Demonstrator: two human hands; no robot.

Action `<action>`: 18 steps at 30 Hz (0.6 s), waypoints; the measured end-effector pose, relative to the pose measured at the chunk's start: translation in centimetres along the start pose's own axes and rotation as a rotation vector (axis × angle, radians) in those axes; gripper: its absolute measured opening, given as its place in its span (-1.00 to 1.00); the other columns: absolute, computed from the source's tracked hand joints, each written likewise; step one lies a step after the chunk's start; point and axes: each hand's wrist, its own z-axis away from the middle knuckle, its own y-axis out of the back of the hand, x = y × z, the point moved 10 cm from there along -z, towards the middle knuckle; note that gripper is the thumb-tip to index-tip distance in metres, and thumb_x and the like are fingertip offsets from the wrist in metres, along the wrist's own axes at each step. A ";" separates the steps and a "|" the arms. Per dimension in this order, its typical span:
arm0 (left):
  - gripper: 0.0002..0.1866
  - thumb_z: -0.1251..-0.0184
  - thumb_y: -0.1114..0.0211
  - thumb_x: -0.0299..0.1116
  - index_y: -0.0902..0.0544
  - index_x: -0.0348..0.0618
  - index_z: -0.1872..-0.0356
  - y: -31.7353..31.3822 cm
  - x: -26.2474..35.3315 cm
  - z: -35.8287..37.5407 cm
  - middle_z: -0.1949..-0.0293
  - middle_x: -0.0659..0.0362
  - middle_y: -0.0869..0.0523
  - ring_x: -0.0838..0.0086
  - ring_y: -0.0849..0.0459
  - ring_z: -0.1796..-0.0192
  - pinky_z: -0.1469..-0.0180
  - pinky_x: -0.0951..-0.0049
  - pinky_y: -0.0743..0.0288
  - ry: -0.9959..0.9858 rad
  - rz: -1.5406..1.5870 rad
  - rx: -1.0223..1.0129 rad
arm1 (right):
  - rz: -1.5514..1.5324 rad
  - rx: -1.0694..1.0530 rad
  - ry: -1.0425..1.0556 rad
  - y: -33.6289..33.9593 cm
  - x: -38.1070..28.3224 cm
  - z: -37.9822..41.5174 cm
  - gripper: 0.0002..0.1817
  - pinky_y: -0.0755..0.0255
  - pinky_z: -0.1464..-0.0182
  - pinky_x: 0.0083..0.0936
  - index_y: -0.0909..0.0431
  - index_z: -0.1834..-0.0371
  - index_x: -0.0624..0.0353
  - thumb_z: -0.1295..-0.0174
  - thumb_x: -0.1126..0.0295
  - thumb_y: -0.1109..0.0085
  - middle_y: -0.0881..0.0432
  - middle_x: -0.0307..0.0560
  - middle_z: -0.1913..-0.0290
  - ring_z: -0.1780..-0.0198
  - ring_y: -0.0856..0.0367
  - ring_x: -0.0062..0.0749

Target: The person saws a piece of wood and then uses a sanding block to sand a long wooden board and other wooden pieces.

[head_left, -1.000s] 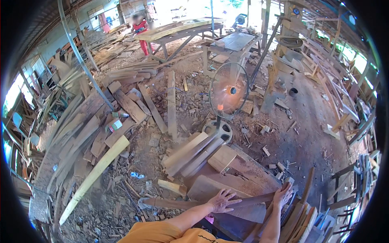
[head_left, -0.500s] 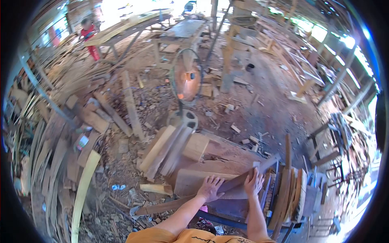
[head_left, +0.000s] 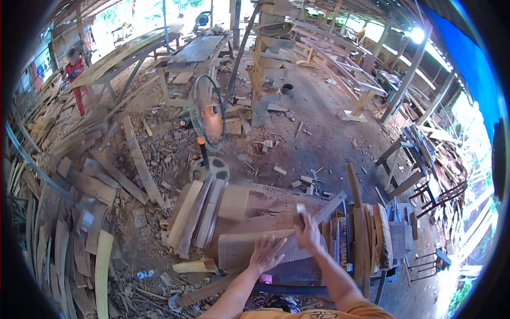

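My left hand (head_left: 266, 255) lies with spread fingers on a long narrow wooden strip (head_left: 208, 290), which runs diagonally across the work surface from lower left to upper right. My right hand (head_left: 308, 232) is closed around a small block-like object (head_left: 300, 209) with a pale end, held over the strip; its kind I cannot tell. Beneath the strip lies a wide brown board (head_left: 236, 250). Farther along, the strip's grey upper end (head_left: 332, 206) shows beyond my right hand.
Stacked boards (head_left: 366, 239) stand right of the work surface. Several planks (head_left: 199, 212) lie to its left, beside a standing fan (head_left: 208, 114). Wood scraps cover the floor. A person in red (head_left: 77, 74) stands by a long table (head_left: 122, 56) at the far left.
My right hand has moved left along the strip and lifted with the small object. My left hand stays on the strip. The camera view has turned to the right.
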 end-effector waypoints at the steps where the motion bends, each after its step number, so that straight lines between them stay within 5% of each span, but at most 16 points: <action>1: -0.24 -0.37 -0.16 0.14 -0.14 0.40 -0.57 0.0 0.3 0.1 -0.44 -0.03 -0.36 -0.11 -0.25 -0.45 -0.40 -0.20 -0.07 -0.014 -0.006 0.005 | 0.033 0.041 0.048 1.4 -0.8 -3.6 -0.38 -0.46 -0.02 0.04 -0.32 -0.34 0.13 -0.18 0.31 -0.23 -0.59 0.22 0.01 0.05 -0.56 0.24; 6: -0.24 -0.37 -0.14 0.17 -0.14 0.43 -0.57 -0.1 -0.1 -0.4 -0.45 0.00 -0.35 -0.08 -0.23 -0.47 -0.42 -0.20 -0.05 0.028 -0.016 -0.058 | 0.079 0.118 0.232 5.4 -7.9 -25.0 -0.38 -0.44 -0.02 0.13 -0.21 -0.41 -0.12 -0.28 0.20 -0.15 -0.60 0.32 0.00 -0.01 -0.55 0.36; 10: -0.26 -0.37 -0.13 0.20 -0.18 0.44 -0.55 -0.3 -0.2 -0.4 -0.45 0.00 -0.37 -0.02 -0.24 -0.48 -0.45 -0.15 -0.01 0.049 -0.020 -0.068 | 0.260 -0.026 0.161 5.2 -14.8 -36.8 -0.22 -0.36 -0.28 0.04 0.00 -0.59 -0.11 -0.30 0.21 -0.06 -0.56 0.32 -0.18 -0.24 -0.50 0.26; 15: -0.26 -0.36 -0.13 0.22 -0.21 0.43 -0.55 -0.2 -0.4 -0.4 -0.44 0.01 -0.38 0.03 -0.25 -0.48 -0.47 -0.09 0.02 0.057 -0.025 -0.065 | 0.309 -0.096 0.052 5.4 -17.9 -43.7 0.00 -0.35 -0.35 -0.02 0.22 -0.66 -0.09 -0.18 0.19 -0.14 -0.50 0.31 -0.31 -0.36 -0.46 0.17; 18: -0.25 -0.35 -0.15 0.20 -0.21 0.42 -0.55 0.3 -0.4 -0.5 -0.43 0.00 -0.39 0.03 -0.25 -0.48 -0.47 -0.07 0.02 0.058 -0.018 -0.060 | 0.253 -0.133 -0.014 6.9 -18.2 -44.3 -0.13 -0.32 -0.39 -0.15 0.20 -0.65 -0.02 -0.33 0.11 0.01 -0.46 0.26 -0.36 -0.37 -0.46 0.07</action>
